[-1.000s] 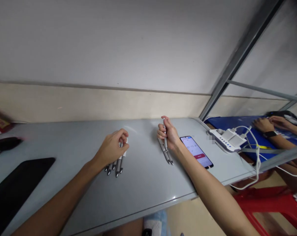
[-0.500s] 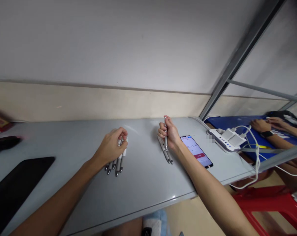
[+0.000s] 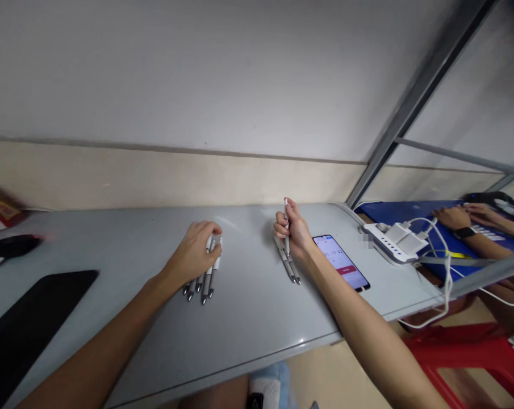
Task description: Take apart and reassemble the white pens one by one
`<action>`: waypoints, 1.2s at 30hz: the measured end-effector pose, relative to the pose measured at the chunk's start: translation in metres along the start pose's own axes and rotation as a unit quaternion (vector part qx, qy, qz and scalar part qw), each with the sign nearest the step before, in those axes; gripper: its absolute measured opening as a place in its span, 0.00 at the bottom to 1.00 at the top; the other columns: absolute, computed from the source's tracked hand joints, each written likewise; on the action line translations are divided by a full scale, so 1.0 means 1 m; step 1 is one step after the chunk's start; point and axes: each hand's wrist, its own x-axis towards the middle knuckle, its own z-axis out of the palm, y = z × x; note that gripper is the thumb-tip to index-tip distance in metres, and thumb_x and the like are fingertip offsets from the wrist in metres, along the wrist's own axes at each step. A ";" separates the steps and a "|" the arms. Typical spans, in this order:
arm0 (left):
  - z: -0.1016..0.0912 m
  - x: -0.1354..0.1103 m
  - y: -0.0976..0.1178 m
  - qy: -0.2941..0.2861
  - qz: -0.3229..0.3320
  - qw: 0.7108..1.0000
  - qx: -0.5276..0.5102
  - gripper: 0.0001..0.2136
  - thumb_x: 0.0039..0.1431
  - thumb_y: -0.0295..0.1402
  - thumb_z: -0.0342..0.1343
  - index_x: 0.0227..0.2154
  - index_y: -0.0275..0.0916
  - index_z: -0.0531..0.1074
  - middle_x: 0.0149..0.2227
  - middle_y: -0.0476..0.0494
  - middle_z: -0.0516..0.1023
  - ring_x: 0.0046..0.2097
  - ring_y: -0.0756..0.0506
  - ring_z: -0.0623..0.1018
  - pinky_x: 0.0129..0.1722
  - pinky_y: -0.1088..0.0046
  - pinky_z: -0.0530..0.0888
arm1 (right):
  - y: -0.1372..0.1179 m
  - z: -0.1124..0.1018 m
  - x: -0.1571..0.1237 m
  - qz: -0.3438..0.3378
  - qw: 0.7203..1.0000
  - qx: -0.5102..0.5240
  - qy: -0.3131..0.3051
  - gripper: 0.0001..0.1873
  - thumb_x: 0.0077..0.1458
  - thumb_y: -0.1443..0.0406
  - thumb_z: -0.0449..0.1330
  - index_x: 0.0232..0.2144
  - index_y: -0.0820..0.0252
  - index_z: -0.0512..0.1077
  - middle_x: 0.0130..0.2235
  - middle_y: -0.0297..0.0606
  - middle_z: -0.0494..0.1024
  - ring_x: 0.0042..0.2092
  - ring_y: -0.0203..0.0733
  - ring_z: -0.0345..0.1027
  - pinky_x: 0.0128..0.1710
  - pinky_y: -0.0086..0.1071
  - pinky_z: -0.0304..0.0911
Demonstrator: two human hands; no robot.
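The tabletop looks smooth grey laminate with a soft sheen; the pens seem silvery metal and white plastic; the phone screen is glossy glass

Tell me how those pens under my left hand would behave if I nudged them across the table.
The pens look slim, round and rigid, so they would probably roll on the smooth grey table rather than bend. They seem light: the left hand holds several at once.
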 end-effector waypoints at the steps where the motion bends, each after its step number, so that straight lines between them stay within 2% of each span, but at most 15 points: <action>1: 0.001 -0.001 -0.001 0.001 0.001 1.000 0.022 0.07 0.54 0.31 0.51 0.36 0.40 0.67 0.39 0.42 0.73 0.44 0.41 0.70 0.44 0.63 0.67 | 0.001 0.000 0.000 0.006 1.000 -0.007 -0.002 0.12 0.57 0.56 0.58 0.40 0.48 0.59 0.21 0.22 0.52 0.17 0.28 0.39 0.17 0.23 0.39; 4: 0.004 -0.003 -0.001 -0.016 -0.017 0.996 0.090 0.07 0.56 0.35 0.51 0.37 0.41 0.69 0.42 0.41 0.73 0.46 0.38 0.68 0.45 0.59 0.64 | 0.007 0.000 0.001 0.016 0.999 -0.046 -0.002 0.15 0.53 0.55 0.62 0.38 0.53 0.64 0.23 0.24 0.58 0.19 0.28 0.47 0.17 0.23 0.44; 7: 0.008 -0.007 -0.001 -0.035 -0.026 0.991 0.125 0.08 0.56 0.36 0.51 0.36 0.42 0.70 0.43 0.41 0.73 0.47 0.37 0.67 0.44 0.59 0.63 | 0.014 0.000 0.002 -0.002 0.992 -0.126 0.016 0.15 0.49 0.56 0.65 0.34 0.57 0.69 0.27 0.28 0.63 0.24 0.30 0.55 0.21 0.24 0.54; 10: 0.011 -0.009 0.001 -0.041 -0.026 0.990 0.133 0.09 0.56 0.37 0.51 0.38 0.43 0.70 0.44 0.41 0.73 0.47 0.37 0.67 0.42 0.59 0.62 | 0.016 -0.001 0.001 -0.037 0.966 -0.255 0.025 0.12 0.50 0.56 0.63 0.29 0.59 0.72 0.27 0.31 0.66 0.27 0.32 0.56 0.26 0.26 0.55; 13: 0.014 -0.009 0.003 -0.040 -0.028 0.989 0.136 0.10 0.57 0.40 0.51 0.39 0.43 0.70 0.43 0.40 0.73 0.47 0.36 0.67 0.42 0.59 0.61 | 0.014 -0.005 0.000 -0.043 0.922 -0.384 0.021 0.12 0.53 0.57 0.60 0.27 0.60 0.73 0.24 0.31 0.66 0.26 0.33 0.55 0.26 0.28 0.51; 15: 0.014 -0.010 0.004 -0.041 -0.026 0.990 0.133 0.11 0.57 0.41 0.51 0.39 0.42 0.70 0.43 0.39 0.73 0.47 0.36 0.67 0.42 0.59 0.61 | 0.014 -0.009 0.000 -0.040 0.891 -0.452 0.031 0.11 0.52 0.57 0.61 0.27 0.60 0.75 0.25 0.33 0.69 0.27 0.35 0.58 0.29 0.30 0.52; 18: 0.014 -0.011 0.007 -0.046 -0.021 0.992 0.120 0.11 0.57 0.41 0.51 0.39 0.42 0.69 0.43 0.39 0.72 0.47 0.36 0.67 0.42 0.59 0.60 | 0.014 -0.014 0.000 -0.059 0.830 -0.551 0.062 0.09 0.47 0.59 0.65 0.28 0.58 0.76 0.34 0.40 0.74 0.38 0.43 0.63 0.39 0.36 0.55; 21: 0.014 -0.011 0.009 -0.049 -0.018 0.992 0.117 0.12 0.57 0.42 0.51 0.39 0.42 0.69 0.43 0.40 0.73 0.47 0.36 0.66 0.42 0.59 0.59 | 0.015 -0.016 0.002 -0.055 0.756 -0.648 0.079 0.09 0.45 0.60 0.66 0.28 0.58 0.77 0.41 0.44 0.74 0.48 0.52 0.59 0.48 0.45 0.50; 23: 0.014 -0.011 0.010 -0.052 -0.018 0.992 0.117 0.12 0.57 0.43 0.52 0.38 0.42 0.69 0.42 0.40 0.73 0.47 0.36 0.66 0.42 0.60 0.59 | 0.014 -0.017 0.003 -0.035 0.724 -0.684 0.078 0.10 0.45 0.59 0.67 0.30 0.59 0.78 0.44 0.46 0.72 0.50 0.56 0.57 0.50 0.48 0.47; 29: 0.013 -0.011 0.015 -0.065 -0.001 0.995 0.080 0.10 0.57 0.42 0.53 0.36 0.42 0.69 0.38 0.43 0.76 0.45 0.38 0.67 0.39 0.63 0.56 | 0.012 -0.018 0.005 0.017 0.684 -0.727 0.063 0.18 0.46 0.59 0.67 0.42 0.55 0.78 0.50 0.46 0.70 0.54 0.56 0.55 0.51 0.46 0.48; 36: 0.010 -0.011 0.018 -0.098 -0.012 0.993 0.071 0.09 0.58 0.41 0.51 0.35 0.42 0.68 0.28 0.48 0.74 0.40 0.41 0.68 0.36 0.66 0.53 | 0.008 -0.020 0.006 0.045 0.672 -0.738 0.043 0.16 0.48 0.59 0.64 0.41 0.54 0.78 0.47 0.44 0.74 0.54 0.54 0.59 0.50 0.45 0.51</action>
